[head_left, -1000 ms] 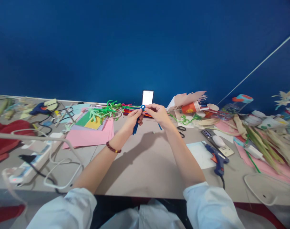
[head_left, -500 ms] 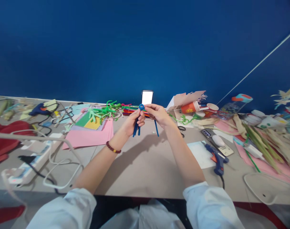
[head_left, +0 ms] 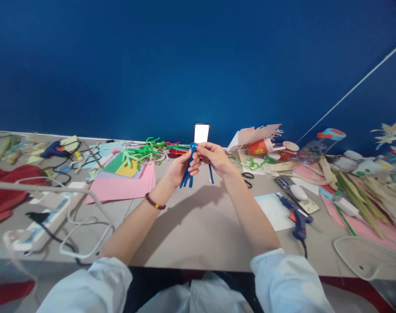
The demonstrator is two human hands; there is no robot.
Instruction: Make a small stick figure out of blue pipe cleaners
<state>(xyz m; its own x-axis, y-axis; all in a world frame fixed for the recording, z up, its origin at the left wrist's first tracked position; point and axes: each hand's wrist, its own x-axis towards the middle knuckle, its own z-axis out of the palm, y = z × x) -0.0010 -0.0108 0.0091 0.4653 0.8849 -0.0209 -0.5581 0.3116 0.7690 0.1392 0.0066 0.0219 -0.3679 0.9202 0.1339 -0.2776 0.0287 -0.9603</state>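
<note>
Several blue pipe cleaners (head_left: 191, 179) are bunched together above the middle of the table, with a rounded blue knot at the top. My left hand (head_left: 181, 167) is closed around the bunch just below that knot, and loose ends hang beneath the fingers. My right hand (head_left: 216, 157) pinches at the right side of the knot; one blue strand hangs down below it. The fingers hide how the strands join. Behind my hands lie multicoloured pipe cleaners (head_left: 178, 152) and a lit white screen (head_left: 202, 132).
Green pipe cleaner pieces (head_left: 147, 150) and pink paper (head_left: 120, 188) lie left, beside a power strip (head_left: 50, 221) with cables. Black scissors (head_left: 248, 175), a phone (head_left: 284, 182), a blue glue gun (head_left: 297, 215) and paper cups (head_left: 261, 147) are to the right.
The hanging strand under my right hand has swung slightly left. The knot's top has turned a little and looks more solid. Both hands keep their hold in nearly the same place.
</note>
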